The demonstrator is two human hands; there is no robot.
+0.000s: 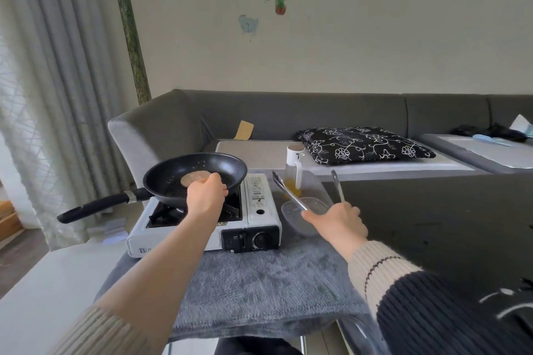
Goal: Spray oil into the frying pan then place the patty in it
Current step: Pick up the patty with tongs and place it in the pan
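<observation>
The black frying pan point(225, 166) sits on a white portable gas stove point(261, 196), its handle pointing left. A round pinkish patty point(193, 177) lies flat inside the pan. My left hand point(206, 196) reaches over the pan's near rim, fingertips pinched on the patty's near right edge. The oil spray bottle point(294, 170), white-topped with yellow oil, stands right of the stove. My right hand point(337, 220) grips metal tongs point(291, 192) whose arms are spread above a clear plastic container point(291, 222).
The stove and container rest on a grey fleece cloth point(259, 282) covering the table. A grey sofa point(288, 115) with a black floral cushion point(363, 143) stands behind. Curtains point(52, 81) hang at the left.
</observation>
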